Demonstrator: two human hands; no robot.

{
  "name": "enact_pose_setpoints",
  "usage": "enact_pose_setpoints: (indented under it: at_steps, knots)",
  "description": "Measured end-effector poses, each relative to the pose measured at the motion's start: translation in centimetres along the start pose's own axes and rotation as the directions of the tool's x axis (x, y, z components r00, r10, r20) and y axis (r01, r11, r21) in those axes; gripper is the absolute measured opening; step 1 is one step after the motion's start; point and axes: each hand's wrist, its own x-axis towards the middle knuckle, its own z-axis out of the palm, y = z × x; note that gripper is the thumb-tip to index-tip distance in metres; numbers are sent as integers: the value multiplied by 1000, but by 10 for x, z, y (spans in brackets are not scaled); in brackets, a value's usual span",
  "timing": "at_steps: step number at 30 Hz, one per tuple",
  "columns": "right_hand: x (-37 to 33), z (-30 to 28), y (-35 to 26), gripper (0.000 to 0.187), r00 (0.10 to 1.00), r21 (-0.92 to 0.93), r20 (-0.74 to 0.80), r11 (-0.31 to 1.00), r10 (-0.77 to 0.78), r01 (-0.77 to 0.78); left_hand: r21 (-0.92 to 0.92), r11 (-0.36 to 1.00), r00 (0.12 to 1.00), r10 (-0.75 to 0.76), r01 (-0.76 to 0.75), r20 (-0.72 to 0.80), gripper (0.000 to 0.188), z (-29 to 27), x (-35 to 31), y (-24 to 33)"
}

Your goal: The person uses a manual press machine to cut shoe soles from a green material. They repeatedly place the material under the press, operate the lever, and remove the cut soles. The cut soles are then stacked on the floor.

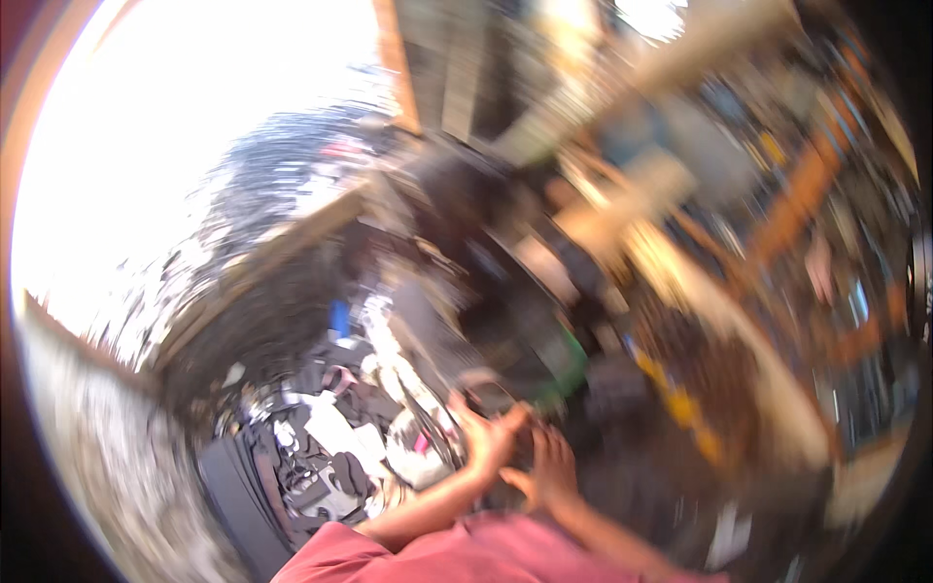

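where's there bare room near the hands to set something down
Likeliest is the dark patch between the right hand and the pale scrap at lower right, though blur hides whether it is truly bare. Only a narrow gap parts the hands. It is crowded left of the left hand, with a heap of black and white pieces.

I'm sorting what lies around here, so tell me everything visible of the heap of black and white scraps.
The heap is a jumble of mostly black, grey and white pieces, many flat and thin, perhaps cloth or sheet material. A blue piece shows at its far side and a small pink bit near the left hand. It lies to that hand's left, with dark flat layers along its near left edge. Whether the hand touches it is unclear; blur hides finer detail.
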Motion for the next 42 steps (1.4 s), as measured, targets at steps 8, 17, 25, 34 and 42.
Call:
enact_pose_setpoints:
  at_steps: [8,17,25,34,42]
  knots:
    - [237,-30,251,106,855,140,-359,927,376,-349,565,807,937,309,-168,-163,69,18,-22,-57]
    - [476,-56,382,70,867,-405,-491,859,82,-311,255,909,944,-325,329,-59,54,-1,12,-35]
    - [409,14,294,76,994,-312,-108,950,-23,-12,-16,881,880,-474,474,-21,18,-1,56,-160]
    - [276,-76,228,25,936,423,-313,906,163,-17,-435,575,720,-586,693,372,29,-48,49,-126]
    - [28,-60,-5,55,955,706,182,646,232,-292,-449,576,727,-479,683,491,37,-100,23,-149]
